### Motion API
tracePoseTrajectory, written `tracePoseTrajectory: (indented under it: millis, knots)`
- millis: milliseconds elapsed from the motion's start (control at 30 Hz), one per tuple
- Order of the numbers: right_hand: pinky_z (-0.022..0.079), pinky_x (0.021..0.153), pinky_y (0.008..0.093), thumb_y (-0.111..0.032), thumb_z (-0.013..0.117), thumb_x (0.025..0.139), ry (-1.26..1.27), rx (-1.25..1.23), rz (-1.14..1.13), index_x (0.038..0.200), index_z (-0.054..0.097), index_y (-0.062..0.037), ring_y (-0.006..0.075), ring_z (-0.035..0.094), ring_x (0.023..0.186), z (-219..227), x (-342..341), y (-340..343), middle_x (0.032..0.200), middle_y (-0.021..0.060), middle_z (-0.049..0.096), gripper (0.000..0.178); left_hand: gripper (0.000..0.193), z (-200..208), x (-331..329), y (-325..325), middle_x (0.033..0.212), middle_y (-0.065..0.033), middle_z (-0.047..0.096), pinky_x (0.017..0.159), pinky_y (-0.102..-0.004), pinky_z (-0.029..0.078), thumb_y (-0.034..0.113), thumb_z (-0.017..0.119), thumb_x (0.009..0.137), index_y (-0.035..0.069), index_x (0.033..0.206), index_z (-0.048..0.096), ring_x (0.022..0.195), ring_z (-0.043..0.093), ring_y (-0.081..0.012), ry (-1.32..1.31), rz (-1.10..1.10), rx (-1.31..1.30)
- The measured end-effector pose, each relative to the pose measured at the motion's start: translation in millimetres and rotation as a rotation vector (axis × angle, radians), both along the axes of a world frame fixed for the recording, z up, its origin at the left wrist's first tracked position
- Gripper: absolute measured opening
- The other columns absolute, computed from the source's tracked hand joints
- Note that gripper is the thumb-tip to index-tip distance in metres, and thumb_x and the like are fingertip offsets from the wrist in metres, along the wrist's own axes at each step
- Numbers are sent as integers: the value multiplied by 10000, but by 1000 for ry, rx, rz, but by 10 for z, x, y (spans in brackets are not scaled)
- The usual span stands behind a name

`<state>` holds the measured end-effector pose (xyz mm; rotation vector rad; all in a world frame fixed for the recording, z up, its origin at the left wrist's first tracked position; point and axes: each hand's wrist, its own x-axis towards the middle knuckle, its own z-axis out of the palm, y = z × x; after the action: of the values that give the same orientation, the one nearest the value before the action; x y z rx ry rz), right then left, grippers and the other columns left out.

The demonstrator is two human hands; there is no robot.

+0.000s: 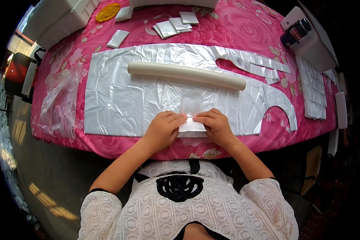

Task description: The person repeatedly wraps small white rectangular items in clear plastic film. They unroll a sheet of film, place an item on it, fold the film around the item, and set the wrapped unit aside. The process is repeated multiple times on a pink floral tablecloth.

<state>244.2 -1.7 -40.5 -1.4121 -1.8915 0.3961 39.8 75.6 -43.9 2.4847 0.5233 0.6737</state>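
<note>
Both hands in close now — left hand point(167, 126) and right hand point(215, 126), fingers curled, thumbs and fingertips pinching a small clear bag point(191, 105) around a white folded packet point(192, 127), at the table's near edge. Print on the dark bottle point(296, 33)? Too small to read. Silvery sheet point(116, 92) underneath — pale roll point(186, 75) lying across it, just beyond the hands.

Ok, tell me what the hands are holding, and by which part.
The left hand and right hand together hold a small, flat white plastic packet, fingertips at its far edge, one hand from each side.
</note>
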Motion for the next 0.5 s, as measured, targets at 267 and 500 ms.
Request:
tracePoseTrajectory:
  millis: [267, 500]
  knots:
    - [444, 555, 350, -235, 607, 798, 166, -428, -390, 761, 656, -8, 288, 585, 553, 98, -50, 259, 607, 143, 599, 235, 461, 68, 280, 68, 737, -89, 641, 589, -350, 463, 166, 604, 799, 10, 1214, 477, 659, 614, -253, 121, 409, -345]
    - [455, 560, 346, -281, 584, 809, 35, -716, -360, 650, 649, -1, 231, 591, 521, 240, 7, 514, 523, 112, 585, 329, 576, 106, 360, 173, 701, -63, 641, 581, -339, 466, 219, 616, 794, -37, 1267, 408, 631, 620, -236, 270, 461, -360]
